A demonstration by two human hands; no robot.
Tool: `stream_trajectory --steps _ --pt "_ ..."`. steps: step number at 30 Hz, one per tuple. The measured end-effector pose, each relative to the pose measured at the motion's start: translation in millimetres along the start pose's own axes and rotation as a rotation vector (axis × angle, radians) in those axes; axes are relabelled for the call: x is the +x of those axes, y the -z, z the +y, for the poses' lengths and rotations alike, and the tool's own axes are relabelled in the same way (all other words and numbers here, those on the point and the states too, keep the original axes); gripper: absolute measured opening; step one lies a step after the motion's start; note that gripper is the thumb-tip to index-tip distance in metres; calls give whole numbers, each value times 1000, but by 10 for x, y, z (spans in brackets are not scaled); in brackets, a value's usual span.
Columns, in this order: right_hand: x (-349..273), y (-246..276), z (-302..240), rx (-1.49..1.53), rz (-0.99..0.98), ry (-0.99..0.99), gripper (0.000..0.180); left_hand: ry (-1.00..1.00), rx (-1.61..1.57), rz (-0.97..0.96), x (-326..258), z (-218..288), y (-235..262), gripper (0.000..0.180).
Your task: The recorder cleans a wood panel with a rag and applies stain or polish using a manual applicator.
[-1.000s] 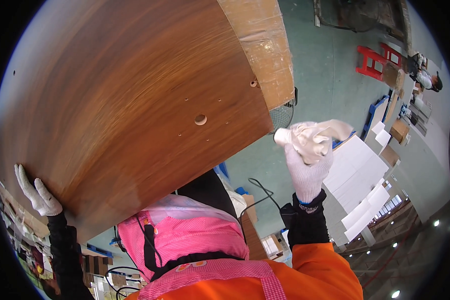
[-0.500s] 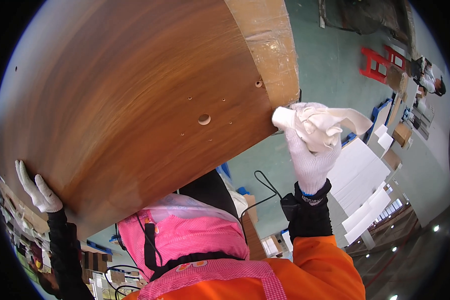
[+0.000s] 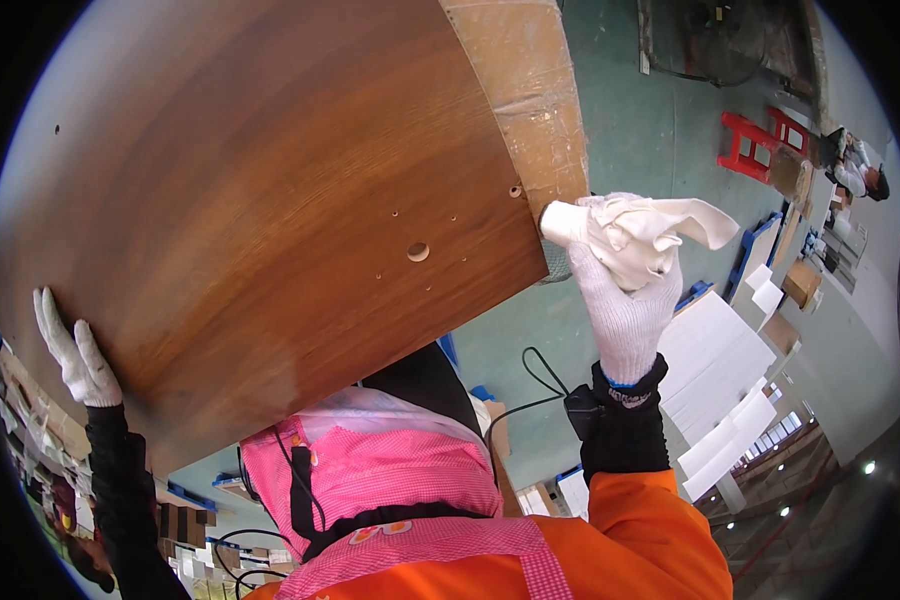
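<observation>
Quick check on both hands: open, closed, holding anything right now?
Left hand: open, laid against the brown panel.
Right hand: closed, holding a bunched white cloth.

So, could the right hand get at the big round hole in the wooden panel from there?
Probably yes: the right hand is near the edge of the wooden panel, and nothing visible blocks the way across to the round hole. It is holding a white cloth, though.
</observation>
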State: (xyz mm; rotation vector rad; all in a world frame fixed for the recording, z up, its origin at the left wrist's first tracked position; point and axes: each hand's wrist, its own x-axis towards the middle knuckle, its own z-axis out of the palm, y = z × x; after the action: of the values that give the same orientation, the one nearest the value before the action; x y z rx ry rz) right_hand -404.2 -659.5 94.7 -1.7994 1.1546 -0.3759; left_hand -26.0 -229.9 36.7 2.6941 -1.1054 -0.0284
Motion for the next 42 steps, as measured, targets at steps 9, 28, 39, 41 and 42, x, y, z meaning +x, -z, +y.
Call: stream_trajectory --steps 9,28,39,41,42 --pt "682 -424 -249 79 -109 84 43 -148 203 60 1359 317 -429 62" --pt "876 -410 -317 48 -177 63 41 -81 135 170 1454 904 -533 58" --pt "1057 -531 -363 98 -198 267 35 -69 125 177 1457 927 -506 60" --pt "1327 -699 -471 106 -179 262 35 -62 104 174 1443 935 -499 61" --pt "1427 -750 -521 186 -205 230 36 -51 97 164 1439 935 -490 61"
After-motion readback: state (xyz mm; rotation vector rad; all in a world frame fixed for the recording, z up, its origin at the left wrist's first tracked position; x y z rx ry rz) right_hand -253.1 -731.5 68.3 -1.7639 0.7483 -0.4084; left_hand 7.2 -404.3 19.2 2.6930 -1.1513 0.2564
